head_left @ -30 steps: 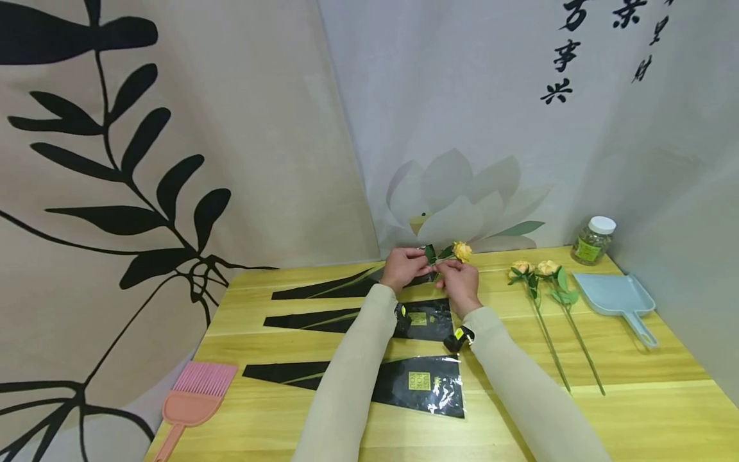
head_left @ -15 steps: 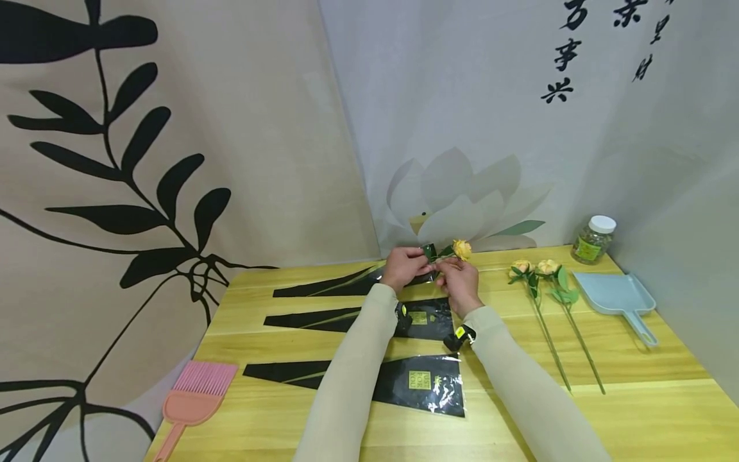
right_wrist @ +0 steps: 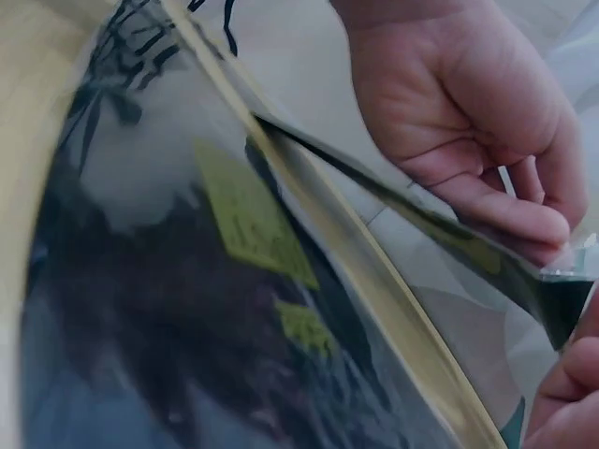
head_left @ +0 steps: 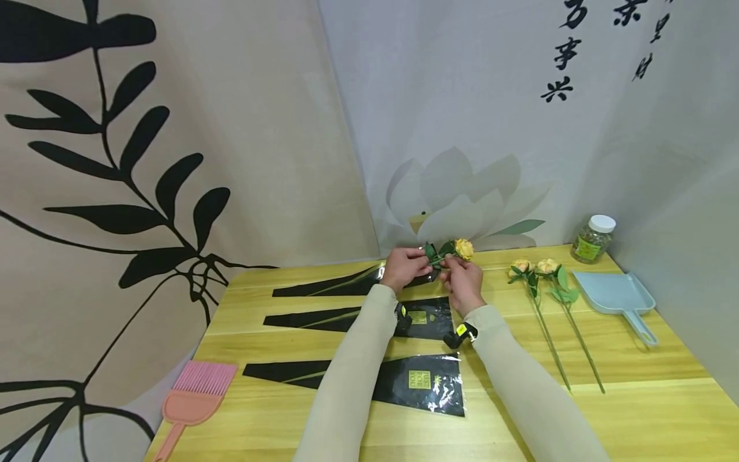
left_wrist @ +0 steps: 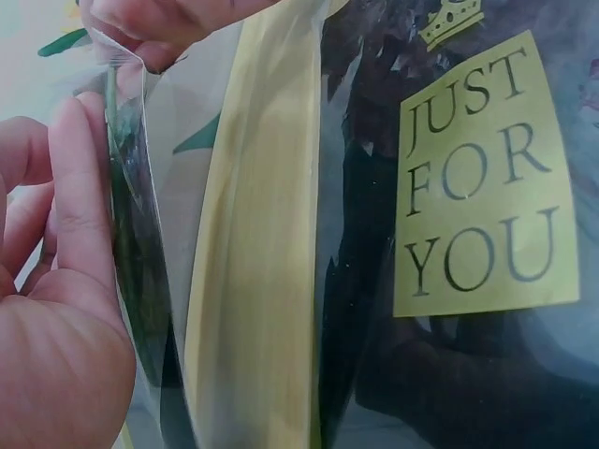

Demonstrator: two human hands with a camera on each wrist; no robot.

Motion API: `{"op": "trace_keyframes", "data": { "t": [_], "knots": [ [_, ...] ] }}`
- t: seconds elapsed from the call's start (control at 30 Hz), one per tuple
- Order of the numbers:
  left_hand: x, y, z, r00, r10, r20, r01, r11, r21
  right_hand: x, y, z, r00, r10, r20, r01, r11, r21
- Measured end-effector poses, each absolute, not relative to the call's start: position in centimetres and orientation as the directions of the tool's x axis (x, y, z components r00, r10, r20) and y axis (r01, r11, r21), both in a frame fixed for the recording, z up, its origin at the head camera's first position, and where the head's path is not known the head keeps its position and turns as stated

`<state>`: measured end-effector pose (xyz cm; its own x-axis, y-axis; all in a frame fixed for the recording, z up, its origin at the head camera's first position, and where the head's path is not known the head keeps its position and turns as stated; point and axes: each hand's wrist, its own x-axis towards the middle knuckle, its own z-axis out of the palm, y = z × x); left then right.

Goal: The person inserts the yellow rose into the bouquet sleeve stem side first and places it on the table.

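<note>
A yellow artificial rose (head_left: 464, 249) with green leaves lies across the fingers of both hands at the table's back edge. My left hand (head_left: 404, 268) pinches the mouth of a black flower sleeve (head_left: 337, 283), which trails left and narrows to a point. Thumb and fingers of my right hand (head_left: 464, 283) pinch the rose below its bloom. In the left wrist view the green stem (left_wrist: 112, 112) runs down inside the sleeve's clear edge, partly hidden by the left hand (left_wrist: 75, 290). The right wrist view shows the sleeve folded narrow (right_wrist: 468, 243) between both hands.
Two more black sleeves, a middle one (head_left: 430, 319) and a front one (head_left: 444, 391), lie flat on the table. Two roses (head_left: 547, 268) with long stems lie at right, beside a blue dustpan (head_left: 614, 294) and a white-lidded jar (head_left: 593, 240). A pink brush (head_left: 193, 398) lies front left.
The rose and my right hand have shifted slightly to the right, and the bloom has turned more toward the camera. My left hand stays in place on the sleeve.
</note>
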<state>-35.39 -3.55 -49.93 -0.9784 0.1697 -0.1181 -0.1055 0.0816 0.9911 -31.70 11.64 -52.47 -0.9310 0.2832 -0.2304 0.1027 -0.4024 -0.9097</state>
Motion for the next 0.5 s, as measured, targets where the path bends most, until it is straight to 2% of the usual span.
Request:
{"op": "trace_keyframes", "data": {
  "t": [0.23,0.5],
  "knots": [
    [-35.90,-3.61,-50.03,-0.980,0.172,-0.104,-0.093,0.071,0.993,-31.91,11.94,-52.66,-0.933,0.312,-0.181,0.065,-0.347,-0.935],
    [-35.54,-3.56,-49.61,-0.984,0.164,-0.072,-0.062,0.063,0.996,-31.79,11.73,-52.50,-0.945,0.289,-0.156,0.046,-0.354,-0.934]
  ]
}}
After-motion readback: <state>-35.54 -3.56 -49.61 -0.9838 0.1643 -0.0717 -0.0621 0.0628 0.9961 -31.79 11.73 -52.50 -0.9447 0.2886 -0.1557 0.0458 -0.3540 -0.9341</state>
